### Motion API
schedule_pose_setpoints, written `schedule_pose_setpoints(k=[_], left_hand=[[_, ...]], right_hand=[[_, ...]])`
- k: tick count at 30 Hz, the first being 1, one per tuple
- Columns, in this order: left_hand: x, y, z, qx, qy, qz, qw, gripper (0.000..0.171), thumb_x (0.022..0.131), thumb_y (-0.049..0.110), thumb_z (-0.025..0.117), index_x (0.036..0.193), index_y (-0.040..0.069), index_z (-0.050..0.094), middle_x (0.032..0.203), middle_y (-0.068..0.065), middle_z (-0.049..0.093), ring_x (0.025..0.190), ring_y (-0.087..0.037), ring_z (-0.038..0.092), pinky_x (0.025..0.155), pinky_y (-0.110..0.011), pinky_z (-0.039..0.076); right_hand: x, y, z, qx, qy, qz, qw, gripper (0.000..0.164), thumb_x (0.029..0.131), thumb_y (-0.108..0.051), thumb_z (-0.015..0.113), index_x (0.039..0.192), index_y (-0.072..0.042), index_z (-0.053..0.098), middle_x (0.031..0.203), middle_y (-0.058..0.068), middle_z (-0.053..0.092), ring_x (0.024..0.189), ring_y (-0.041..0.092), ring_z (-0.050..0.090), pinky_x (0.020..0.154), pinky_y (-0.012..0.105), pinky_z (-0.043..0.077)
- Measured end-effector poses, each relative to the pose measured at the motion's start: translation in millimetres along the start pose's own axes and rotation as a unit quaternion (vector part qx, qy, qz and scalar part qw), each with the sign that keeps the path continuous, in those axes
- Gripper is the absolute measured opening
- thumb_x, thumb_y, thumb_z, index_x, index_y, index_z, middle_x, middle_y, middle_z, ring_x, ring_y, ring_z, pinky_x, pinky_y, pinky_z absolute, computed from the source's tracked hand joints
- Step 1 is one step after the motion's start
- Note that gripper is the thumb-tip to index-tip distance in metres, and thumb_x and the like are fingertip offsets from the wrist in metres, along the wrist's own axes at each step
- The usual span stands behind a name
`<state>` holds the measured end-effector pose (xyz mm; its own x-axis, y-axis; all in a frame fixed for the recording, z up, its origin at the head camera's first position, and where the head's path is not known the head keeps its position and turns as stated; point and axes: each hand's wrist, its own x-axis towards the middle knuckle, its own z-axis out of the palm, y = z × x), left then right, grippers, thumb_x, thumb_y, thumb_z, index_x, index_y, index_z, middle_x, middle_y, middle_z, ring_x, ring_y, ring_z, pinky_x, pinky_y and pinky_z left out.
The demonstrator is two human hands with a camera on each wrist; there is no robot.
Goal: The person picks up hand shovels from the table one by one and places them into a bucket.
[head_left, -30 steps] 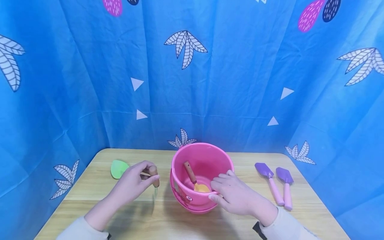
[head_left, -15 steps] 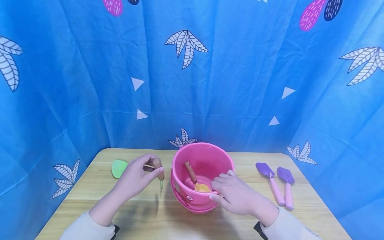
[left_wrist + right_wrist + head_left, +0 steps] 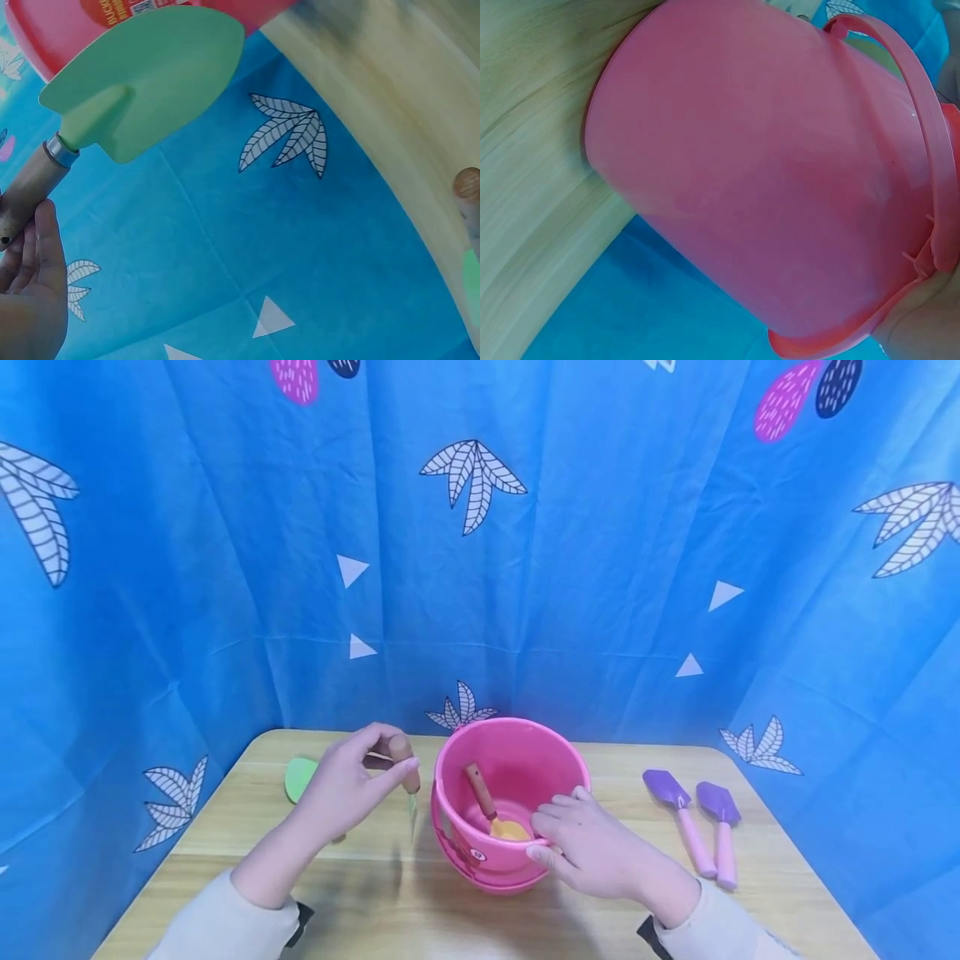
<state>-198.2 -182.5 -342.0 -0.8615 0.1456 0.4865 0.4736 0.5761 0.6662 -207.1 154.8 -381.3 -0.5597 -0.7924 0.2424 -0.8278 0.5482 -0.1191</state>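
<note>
My left hand point(image 3: 341, 789) pinches the wooden handle of a small green garden trowel point(image 3: 154, 82), raised over the table just left of a pink bucket point(image 3: 517, 750). The blade hangs downward and appears nearly edge-on in the head view. With fingers inside the rim and thumb outside, my right hand point(image 3: 592, 847) grips the bucket's near right edge. Inside the bucket leans a yellow trowel point(image 3: 510, 831), its wooden handle against the wall. A second green trowel point(image 3: 298, 778) lies at the left, mostly covered by my left hand.
Two purple trowels with pink handles, one point(image 3: 693, 843) left of the other point(image 3: 725, 860), lie on the right of the wooden table point(image 3: 622, 935). A blue patterned curtain point(image 3: 600, 568) surrounds the table's back and sides. The bucket's handle point(image 3: 922, 105) hangs down along its side.
My left hand has moved right and slightly up, bringing the green trowel nearer the bucket. My right hand keeps its hold on the rim.
</note>
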Motion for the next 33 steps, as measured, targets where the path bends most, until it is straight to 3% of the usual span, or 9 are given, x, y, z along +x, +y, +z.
schedule_pose_setpoints(k=[10, 24, 33], left_hand=[[8.7, 17.9, -4.4, -0.018, 0.02, -0.003, 0.9996, 0.021, 0.089, 0.028, 0.078, 0.103, 0.022, 0.064, 0.095, 0.009, 0.065, 0.091, -0.008, 0.065, 0.08, -0.029, 0.057], [26.9, 39.0, -13.2, -0.012, 0.048, 0.03, 0.9983, 0.025, 0.089, 0.032, 0.078, 0.107, 0.018, 0.067, 0.095, 0.011, 0.065, 0.093, -0.007, 0.062, 0.08, -0.032, 0.057], [37.3, 60.4, -22.4, -0.013, 0.053, 0.045, 0.9975, 0.028, 0.089, 0.032, 0.078, 0.109, 0.019, 0.066, 0.097, 0.009, 0.065, 0.094, -0.008, 0.062, 0.08, -0.031, 0.056]], right_hand=[[-1, -2, 0, 0.004, -0.01, 0.006, 1.0, 0.029, 0.105, -0.05, 0.043, 0.084, -0.031, 0.049, 0.078, -0.019, 0.041, 0.082, 0.005, 0.042, 0.082, 0.031, 0.031], [0, 0, -1, 0.009, -0.011, 0.008, 1.0, 0.029, 0.104, -0.051, 0.043, 0.083, -0.032, 0.047, 0.076, -0.02, 0.04, 0.08, 0.004, 0.041, 0.081, 0.032, 0.032], [0, -1, -3, 0.008, -0.015, 0.01, 1.0, 0.027, 0.104, -0.05, 0.045, 0.084, -0.032, 0.047, 0.076, -0.02, 0.039, 0.08, 0.004, 0.04, 0.081, 0.032, 0.033]])
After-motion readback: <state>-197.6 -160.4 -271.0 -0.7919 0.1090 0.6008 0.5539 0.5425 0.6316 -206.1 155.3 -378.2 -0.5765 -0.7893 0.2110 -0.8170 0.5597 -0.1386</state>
